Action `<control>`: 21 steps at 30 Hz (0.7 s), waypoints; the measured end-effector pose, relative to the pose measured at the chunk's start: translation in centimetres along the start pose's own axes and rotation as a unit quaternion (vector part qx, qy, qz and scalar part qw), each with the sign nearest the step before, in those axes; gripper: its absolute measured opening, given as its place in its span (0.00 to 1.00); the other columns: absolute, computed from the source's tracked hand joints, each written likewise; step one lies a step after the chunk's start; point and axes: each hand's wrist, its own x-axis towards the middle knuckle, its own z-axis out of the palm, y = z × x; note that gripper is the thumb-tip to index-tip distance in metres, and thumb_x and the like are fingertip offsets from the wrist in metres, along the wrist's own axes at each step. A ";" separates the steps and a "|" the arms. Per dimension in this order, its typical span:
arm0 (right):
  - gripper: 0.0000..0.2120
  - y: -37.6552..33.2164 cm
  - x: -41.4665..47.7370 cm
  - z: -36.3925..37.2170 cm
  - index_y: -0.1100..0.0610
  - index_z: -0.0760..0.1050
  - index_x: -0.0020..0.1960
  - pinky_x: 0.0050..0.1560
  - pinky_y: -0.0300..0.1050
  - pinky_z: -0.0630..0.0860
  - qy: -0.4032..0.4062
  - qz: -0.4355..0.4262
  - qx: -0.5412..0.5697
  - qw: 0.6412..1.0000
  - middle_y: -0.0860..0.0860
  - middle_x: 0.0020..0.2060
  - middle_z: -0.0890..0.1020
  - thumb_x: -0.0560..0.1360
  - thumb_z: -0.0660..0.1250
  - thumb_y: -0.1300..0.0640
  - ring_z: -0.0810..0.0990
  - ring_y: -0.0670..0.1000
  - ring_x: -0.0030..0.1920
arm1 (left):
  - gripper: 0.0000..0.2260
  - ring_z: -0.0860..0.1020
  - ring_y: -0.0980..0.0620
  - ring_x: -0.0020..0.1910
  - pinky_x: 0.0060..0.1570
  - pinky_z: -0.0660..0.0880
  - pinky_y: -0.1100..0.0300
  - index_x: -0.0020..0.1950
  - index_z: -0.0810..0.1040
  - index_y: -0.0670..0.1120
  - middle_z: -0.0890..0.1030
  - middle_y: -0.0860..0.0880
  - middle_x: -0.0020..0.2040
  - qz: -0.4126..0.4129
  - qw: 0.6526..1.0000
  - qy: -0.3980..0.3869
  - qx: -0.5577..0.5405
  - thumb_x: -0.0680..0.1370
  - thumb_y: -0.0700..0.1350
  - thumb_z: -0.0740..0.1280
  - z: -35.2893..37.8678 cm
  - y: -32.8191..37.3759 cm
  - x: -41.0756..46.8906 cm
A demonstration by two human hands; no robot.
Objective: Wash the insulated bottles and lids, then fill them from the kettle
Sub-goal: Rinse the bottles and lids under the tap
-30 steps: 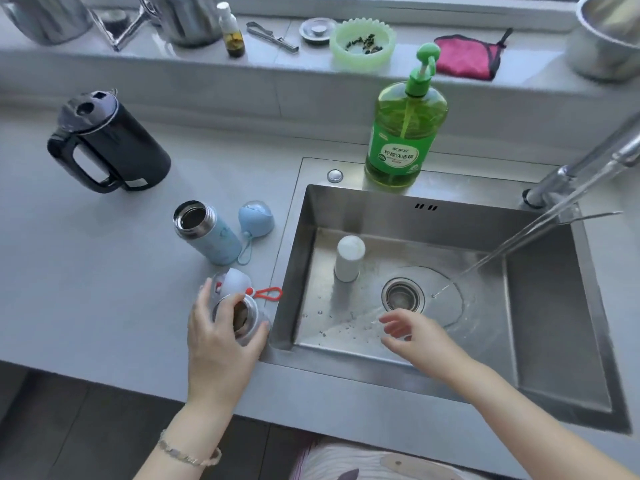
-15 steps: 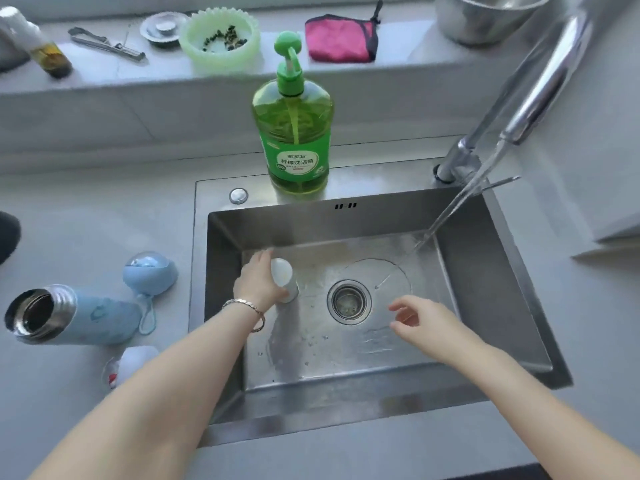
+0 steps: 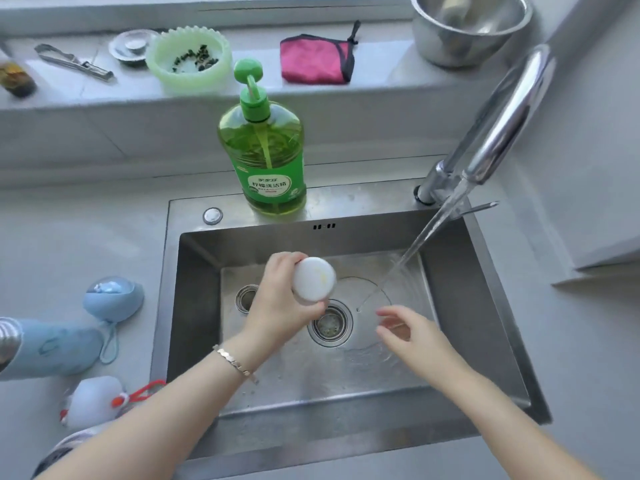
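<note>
A pale grey, matte countertop (image 3: 86,230) runs around a rectangular stainless-steel sink (image 3: 194,306) with a brushed, wet floor and a round strainer drain (image 3: 330,323). A chrome faucet (image 3: 509,109) arches in from the right, and its water stream (image 3: 408,251) falls slanted onto the basin floor beside the drain. Behind the sink, a raised grey ledge (image 3: 398,88) carries a folded pink cloth (image 3: 317,60) with dark edging, a shiny steel bowl (image 3: 467,29), a pale green scalloped bowl (image 3: 188,60) holding dark bits, a metal stopper (image 3: 131,46), a metal tool (image 3: 74,62) and a small bottle (image 3: 15,79) of amber liquid.

On the sink's back rim stands a translucent green dish soap bottle (image 3: 266,157) with a pump top. Its label (image 3: 270,187) reads 柠檬洗洁精; the smaller print is too fine to read.

The left hand (image 3: 277,306), a silver bracelet (image 3: 235,363) on its wrist, grips the white insulated bottle (image 3: 313,278) above the basin, fingers curled round its body, its flat round base facing up. The right hand (image 3: 412,332) hovers over the basin near the stream, fingers loosely spread, holding nothing. A metal ring (image 3: 246,297) sits on the sink floor.

On the counter left of the sink, a light blue insulated bottle (image 3: 52,344) lies on its side, its domed blue lid (image 3: 114,297) just beside it. Nearer the edge rests a white lid (image 3: 91,400) with a red strap (image 3: 145,391).
</note>
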 end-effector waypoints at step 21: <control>0.19 -1.9 2.3 -10.2 0.54 0.70 0.65 0.46 0.43 0.81 -0.030 -0.067 0.324 0.943 0.53 0.49 0.81 0.76 0.62 0.66 0.81 0.49 0.46 | 0.26 0.79 0.58 0.50 0.47 0.76 0.65 0.55 0.74 0.53 0.79 0.57 0.51 -0.064 0.985 0.015 -0.161 0.61 0.44 0.81 6.6 12.3 1.7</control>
